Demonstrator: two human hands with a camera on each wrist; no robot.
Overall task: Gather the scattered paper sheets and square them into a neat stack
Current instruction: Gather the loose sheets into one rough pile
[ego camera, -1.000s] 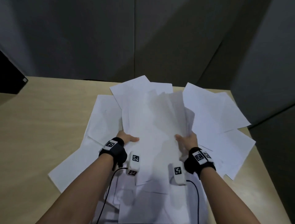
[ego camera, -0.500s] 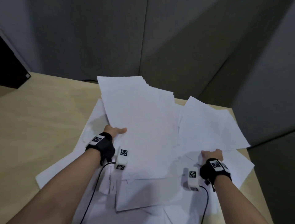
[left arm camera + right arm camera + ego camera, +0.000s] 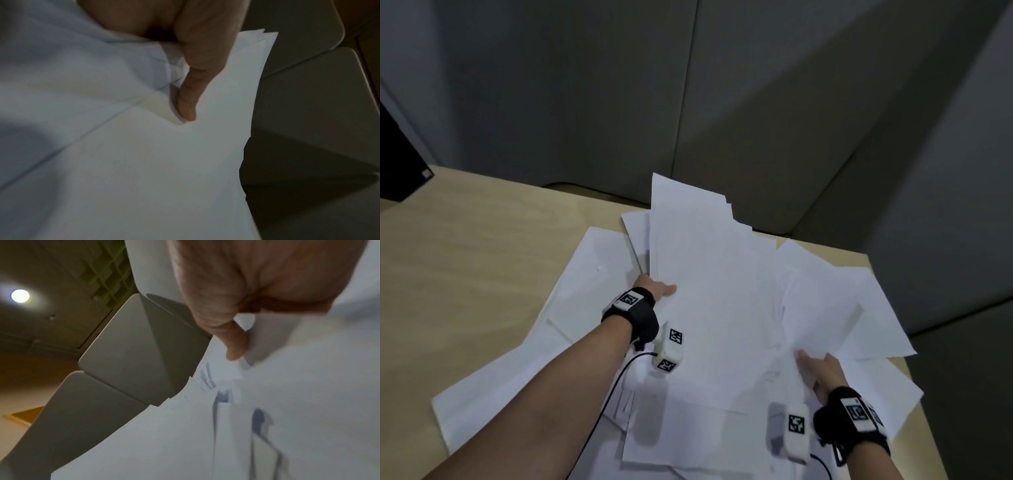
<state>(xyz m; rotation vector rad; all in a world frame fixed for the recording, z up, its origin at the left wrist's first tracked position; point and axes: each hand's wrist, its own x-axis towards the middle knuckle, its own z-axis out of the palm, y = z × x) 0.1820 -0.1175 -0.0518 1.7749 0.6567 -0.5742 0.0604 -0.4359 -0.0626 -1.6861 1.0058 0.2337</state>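
Observation:
A bundle of white paper sheets (image 3: 705, 291) is tilted up off the table, its corners fanned out at the far end. My left hand (image 3: 657, 289) grips its left edge, and in the left wrist view the thumb (image 3: 188, 99) lies on top of the bundle (image 3: 144, 162). My right hand (image 3: 818, 370) pinches the near edge of other sheets (image 3: 825, 301) at the right, thumb (image 3: 236, 345) on top, as the right wrist view shows on those sheets (image 3: 298, 394). More loose sheets (image 3: 582, 291) lie overlapping on the table under both hands.
The wooden table (image 3: 465, 274) extends bare to the left. Sheets (image 3: 887, 401) overhang its right edge. Grey partition panels (image 3: 756, 102) close off the back and right. A black object (image 3: 397, 164) sits at the far left.
My right hand let go of the lifted bundle, dropped down to the right and now pinches sheets there. My left hand keeps the bundle alone and has swung it a little left.

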